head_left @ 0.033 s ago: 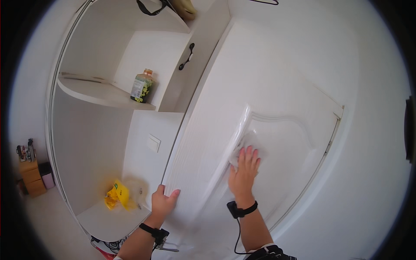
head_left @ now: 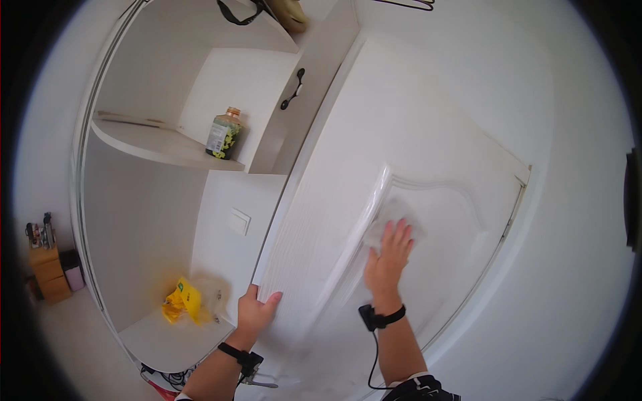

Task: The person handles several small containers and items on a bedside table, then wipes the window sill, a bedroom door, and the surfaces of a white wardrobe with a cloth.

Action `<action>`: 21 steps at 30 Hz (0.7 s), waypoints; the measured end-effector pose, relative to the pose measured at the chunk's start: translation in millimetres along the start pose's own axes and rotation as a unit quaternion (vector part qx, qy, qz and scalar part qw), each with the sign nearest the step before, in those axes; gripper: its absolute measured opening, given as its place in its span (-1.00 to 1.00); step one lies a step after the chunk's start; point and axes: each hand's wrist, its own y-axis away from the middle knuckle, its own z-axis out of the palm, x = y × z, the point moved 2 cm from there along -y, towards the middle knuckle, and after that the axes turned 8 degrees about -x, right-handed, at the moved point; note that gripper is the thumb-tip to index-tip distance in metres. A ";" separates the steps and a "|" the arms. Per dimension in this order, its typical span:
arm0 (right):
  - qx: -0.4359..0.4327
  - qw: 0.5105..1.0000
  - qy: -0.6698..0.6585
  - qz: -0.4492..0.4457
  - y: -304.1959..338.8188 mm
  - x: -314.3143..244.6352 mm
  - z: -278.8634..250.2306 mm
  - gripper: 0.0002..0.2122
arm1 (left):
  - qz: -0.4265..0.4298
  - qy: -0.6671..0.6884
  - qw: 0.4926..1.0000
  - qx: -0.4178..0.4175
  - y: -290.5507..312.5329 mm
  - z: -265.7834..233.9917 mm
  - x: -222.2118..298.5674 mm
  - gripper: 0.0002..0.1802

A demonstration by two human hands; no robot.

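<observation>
White panelled door (head_left: pixel 344 180), between the shelf unit (head_left: pixel 144 194) on its left and the wall (head_left: pixel 575 214) on its right! Flat against its recessed panel lies the right hand (head_left: pixel 388 264), fingers slightly spread over a pale cloth (head_left: pixel 394 207). And at the door's free edge, the left hand (head_left: pixel 257 314) grips, thumb on the face; its other fingers are mostly hidden, spread impossible to tell. Left of the door, the shelf unit carries a bottle (head_left: pixel 224 137) and a yellow bag (head_left: pixel 190 301).
</observation>
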 end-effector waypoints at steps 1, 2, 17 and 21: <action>0.044 0.999 -0.007 0.030 -27.6 15.8 -5.7 -0.39 | -0.037 0.004 0.999 -0.032 -0.8 -1.7 -2.4 -0.41; 0.071 0.995 -0.018 0.073 -60.6 45.1 -17.2 -0.41 | -0.049 -0.036 0.997 -0.044 -6.0 4.4 -10.8 -0.35; -0.004 0.992 0.048 -0.115 -87.2 -159.6 18.6 -0.37 | -0.038 -0.018 0.997 -0.067 -26.3 12.2 -25.2 -0.26; -0.068 0.982 0.045 -0.171 11.8 -161.2 49.5 -0.30 | -0.015 -0.034 0.997 -0.062 -28.0 16.8 -39.0 -0.23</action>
